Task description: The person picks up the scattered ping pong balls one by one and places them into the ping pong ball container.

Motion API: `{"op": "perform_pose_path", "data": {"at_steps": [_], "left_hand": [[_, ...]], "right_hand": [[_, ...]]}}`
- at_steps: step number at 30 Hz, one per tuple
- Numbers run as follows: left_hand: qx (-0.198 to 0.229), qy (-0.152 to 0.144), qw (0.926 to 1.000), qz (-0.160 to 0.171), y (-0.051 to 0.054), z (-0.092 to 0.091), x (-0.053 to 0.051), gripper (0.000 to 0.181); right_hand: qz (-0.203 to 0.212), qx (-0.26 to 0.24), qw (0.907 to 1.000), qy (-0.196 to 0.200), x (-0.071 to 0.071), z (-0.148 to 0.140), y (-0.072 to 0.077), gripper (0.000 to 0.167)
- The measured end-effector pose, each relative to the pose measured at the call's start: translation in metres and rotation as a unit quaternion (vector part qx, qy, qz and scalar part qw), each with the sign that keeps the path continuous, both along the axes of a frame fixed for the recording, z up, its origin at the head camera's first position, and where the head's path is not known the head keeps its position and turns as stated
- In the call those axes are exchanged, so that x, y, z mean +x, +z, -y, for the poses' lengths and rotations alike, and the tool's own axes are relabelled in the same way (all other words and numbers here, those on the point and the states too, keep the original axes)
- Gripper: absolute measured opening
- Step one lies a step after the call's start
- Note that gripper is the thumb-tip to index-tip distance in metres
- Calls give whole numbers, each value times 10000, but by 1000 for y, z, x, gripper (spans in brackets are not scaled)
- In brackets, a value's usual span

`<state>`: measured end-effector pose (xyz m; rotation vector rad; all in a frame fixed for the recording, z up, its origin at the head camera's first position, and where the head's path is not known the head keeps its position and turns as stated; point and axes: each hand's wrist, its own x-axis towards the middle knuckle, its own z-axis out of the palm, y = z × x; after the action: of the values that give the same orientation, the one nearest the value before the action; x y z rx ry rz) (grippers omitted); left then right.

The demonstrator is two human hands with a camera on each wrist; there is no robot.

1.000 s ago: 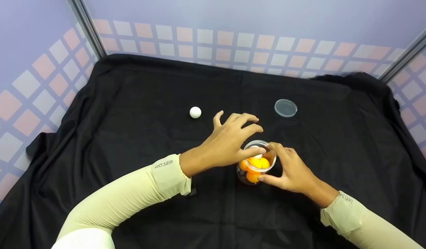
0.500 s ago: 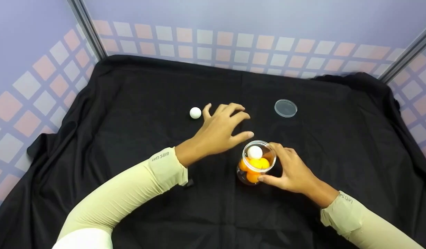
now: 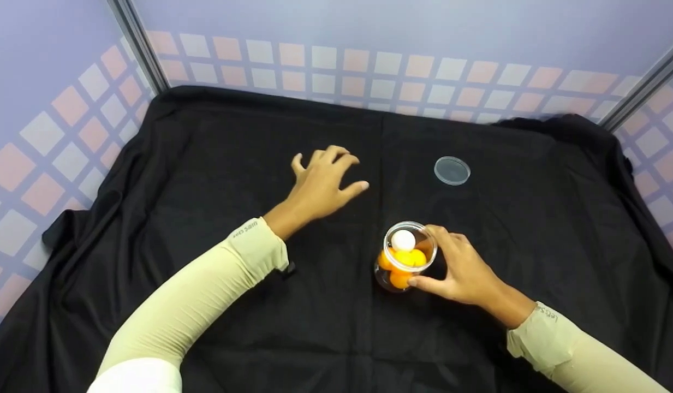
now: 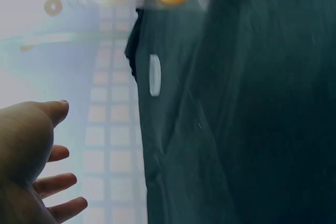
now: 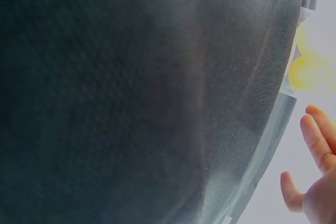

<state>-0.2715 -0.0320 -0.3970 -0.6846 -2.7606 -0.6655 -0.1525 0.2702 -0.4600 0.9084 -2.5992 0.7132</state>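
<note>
A clear round jar (image 3: 391,226) stands on the black cloth, right of centre in the head view. Inside it lie several orange balls (image 3: 400,279), with a white ball (image 3: 403,240) on top near the rim. My right hand (image 3: 463,271) grips the jar's right side between thumb and fingers. Farther left and back, my left hand (image 3: 319,184) hovers over the cloth, fingers spread and slightly bent, holding nothing visible. It covers the place where a second white ball lay, so that ball is hidden. In the left wrist view, the left palm and fingers (image 4: 55,184) appear loose.
A clear round lid (image 3: 452,171) lies flat on the cloth behind the jar. Black cloth (image 3: 249,136) covers the table, with folds along its sides. Panels with pink and white squares (image 3: 355,60) enclose the back and sides, joined by metal posts (image 3: 142,49).
My left hand has moved from above the jar's mouth to the left and back, passing over the loose white ball and hiding it. The right hand and jar stay put.
</note>
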Motion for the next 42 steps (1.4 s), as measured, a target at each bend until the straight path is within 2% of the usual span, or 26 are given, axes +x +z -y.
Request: {"op": "perform_pose_path", "data": {"at_steps": [7, 19, 26, 33, 42], "left_hand": [[-33, 475, 9985, 275, -13, 20, -22, 56], [-187, 1122, 9899, 847, -37, 51, -48, 64], [-309, 1216, 9851, 1178, -48, 61, -51, 68], [-318, 1198, 9848, 1219, -53, 63, -53, 67], [-349, 1168, 9860, 1140, -59, 62, -55, 46]], "right_hand": [[15, -16, 10000, -1, 0, 0, 0, 82], [57, 6, 10000, -28, 1, 1, 1, 84], [48, 11, 10000, 14, 0, 1, 1, 84], [-26, -3, 10000, 38, -1, 1, 1, 85], [33, -15, 10000, 24, -1, 2, 0, 83]]}}
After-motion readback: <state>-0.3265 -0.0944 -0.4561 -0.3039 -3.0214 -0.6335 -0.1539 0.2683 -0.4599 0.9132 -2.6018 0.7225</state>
